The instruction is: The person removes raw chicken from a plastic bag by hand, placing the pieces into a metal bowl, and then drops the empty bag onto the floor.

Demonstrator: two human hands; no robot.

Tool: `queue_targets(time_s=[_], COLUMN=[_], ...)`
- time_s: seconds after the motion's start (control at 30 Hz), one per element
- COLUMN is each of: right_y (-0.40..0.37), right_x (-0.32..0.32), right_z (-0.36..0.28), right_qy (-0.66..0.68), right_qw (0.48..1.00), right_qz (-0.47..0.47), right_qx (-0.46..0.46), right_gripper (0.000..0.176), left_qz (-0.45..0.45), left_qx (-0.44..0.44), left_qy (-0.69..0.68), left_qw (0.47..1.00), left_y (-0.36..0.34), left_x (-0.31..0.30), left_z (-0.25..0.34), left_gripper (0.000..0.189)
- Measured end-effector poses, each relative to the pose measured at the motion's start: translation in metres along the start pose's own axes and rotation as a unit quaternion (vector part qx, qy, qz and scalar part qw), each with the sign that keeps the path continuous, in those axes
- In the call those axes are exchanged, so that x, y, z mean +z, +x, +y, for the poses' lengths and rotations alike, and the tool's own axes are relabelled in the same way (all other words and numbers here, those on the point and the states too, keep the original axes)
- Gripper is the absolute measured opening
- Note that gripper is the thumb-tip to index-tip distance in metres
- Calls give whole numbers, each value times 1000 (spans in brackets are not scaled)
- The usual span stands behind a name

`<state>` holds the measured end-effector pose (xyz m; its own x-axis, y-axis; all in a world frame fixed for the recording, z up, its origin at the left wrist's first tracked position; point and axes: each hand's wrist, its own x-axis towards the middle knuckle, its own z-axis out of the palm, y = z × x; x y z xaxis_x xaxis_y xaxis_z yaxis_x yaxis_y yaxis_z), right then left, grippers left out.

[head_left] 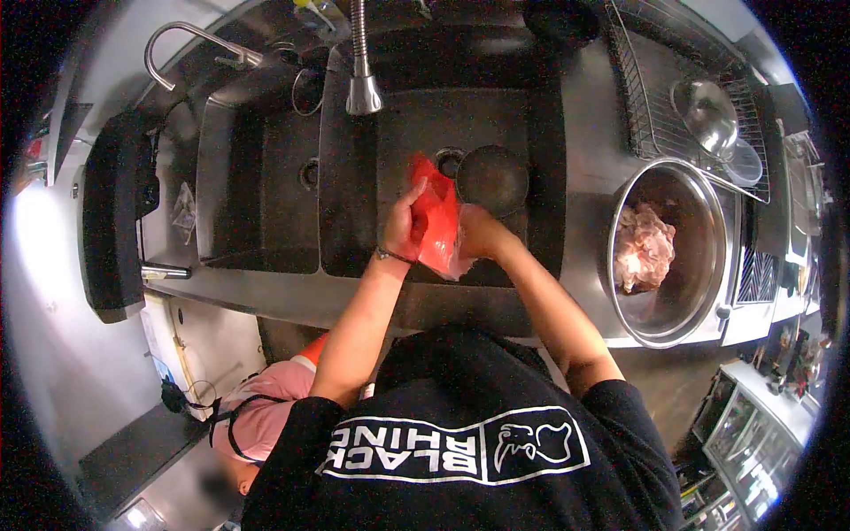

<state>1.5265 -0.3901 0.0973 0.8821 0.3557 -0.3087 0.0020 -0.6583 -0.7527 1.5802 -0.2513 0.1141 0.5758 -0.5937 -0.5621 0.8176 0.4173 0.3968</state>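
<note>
Over the right-hand sink basin (pixel 425 124), a red plastic bag (pixel 436 232) with a clear, filmy edge hangs between my two hands. My left hand (pixel 403 226) is closed on the bag's left side, thumb lying along it. On the other side, my right hand (pixel 481 232) reaches in at the clear edge, and its fingers are hidden behind the plastic, so I cannot tell what they grip. Just beyond my right hand, a round dark pan or bowl (pixel 492 181) sits in the basin beside the drain (pixel 449 162).
A big steel bowl (pixel 691 301) with raw meat (pixel 645 248) stands on the counter to the right. Behind it, a wire rack (pixel 633 88) holds a metal bowl (pixel 706 119). A spray faucet (pixel 363 93) hangs over the sink. Another person (pixel 266 403) is behind me, at lower left.
</note>
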Motion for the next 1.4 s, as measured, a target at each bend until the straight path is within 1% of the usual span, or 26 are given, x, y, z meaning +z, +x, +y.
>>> queue_targets(time_s=[0.03, 0.1, 0.13, 0.17, 0.2, 0.23, 0.3, 0.33, 0.4, 0.43, 0.5, 0.53, 0.6, 0.7, 0.83, 0.9, 0.93, 1.0, 1.03, 1.07, 1.1, 1.17, 1.23, 1.3, 1.37, 1.4], right_y=[3, 6, 6, 5, 4, 1, -5, -7, -9, -10, -14, -14, -12, -11, -30, -43, -49, -60, -65, -71, -78, -103, -141, -181, -210, -233], right_x=[5, 11, 12, 10, 8, 5, -6, -7, -10, -14, -25, -26, -25, -32, -60, -79, -88, -104, -111, -118, -124, -134, -149, -163, -158, -163], right_z=[3, 5, 9, 9, 9, 10, 5, 5, 4, 3, -3, -6, -15, -29, -66, -85, -91, -98, -100, -102, -103, -99, -104, -108, -85, -70], right_qy=[-1, 9, 8, 142, 274, 273, 181, 180, 142, 141, 80, 79, 165, 139, 69, 143, 140, 143, 140, 157, 173, 236, 228, 232, 287, 223], right_qw=[1000, 994, 994, 984, 951, 951, 980, 980, 983, 983, 994, 994, 974, 976, 975, 974, 974, 962, 962, 958, 954, 937, 919, 901, 848, 881], right_qz=[-1, 111, 110, 85, 58, 57, 79, 79, 104, 104, 64, 65, 155, 160, 205, 174, 175, 228, 228, 236, 244, 259, 320, 343, 436, 378], right_qx=[0, 5, 4, 69, 133, 132, 3, 4, -54, -55, -28, -28, -26, -54, -59, 34, 34, -47, -47, -30, -13, 6, 24, 127, 90, 174], right_gripper=[42, 38, 38, 41, 44, 44, 50, 50, 55, 55, 47, 47, 38, 33, 32, 25, 25, 20, 20, 21, 23, 21, 27, 31, 29, 29], left_qz=[6, 9, 13, 13, 0, -14, 13, 5, -4, 7, 16, -12, -39, -46, -80, -99, -109, -121, -49, 24, 23, -39, -33, -30, -23, -18], left_qx=[26, 56, 85, 87, 58, 29, 58, 51, 45, 36, 28, 7, -14, 45, 105, 147, 163, 177, 203, 226, 227, 169, 191, 180, 197, 213], left_qy=[0, 13, 28, 27, 3, -19, 4, -2, -9, 7, 24, 17, 9, -82, -2, 59, 80, 94, 109, 123, 122, -19, -35, -10, -17, -24], left_qw=[1000, 998, 996, 996, 998, 999, 998, 999, 999, 999, 999, 1000, 999, 995, 991, 982, 977, 972, 972, 966, 966, 985, 980, 983, 980, 977], left_y=[2, 4, 5, 8, 10, 11, 6, 5, 9, 18, 16, 11, 5, 10, 14, 14, 15, 12, 9, 7, 15, 33, 15, 5, -4, -7], left_x=[-2, 2, 3, -2, -9, -16, -16, -16, -29, -52, -53, -54, -52, -47, -35, -30, -28, -15, -3, 4, -12, -57, -38, -31, -21, -19], left_z=[1, 6, 9, 13, 18, 22, 26, 26, 25, 19, 18, 16, 9, -5, -5, -5, -4, 0, 6, 10, 7, -4, 2, 10, 12, 11], left_gripper=[31, 31, 31, 31, 31, 31, 31, 30, 30, 31, 31, 32, 34, 34, 31, 29, 28, 27, 28, 28, 28, 33, 35, 37, 37, 37])
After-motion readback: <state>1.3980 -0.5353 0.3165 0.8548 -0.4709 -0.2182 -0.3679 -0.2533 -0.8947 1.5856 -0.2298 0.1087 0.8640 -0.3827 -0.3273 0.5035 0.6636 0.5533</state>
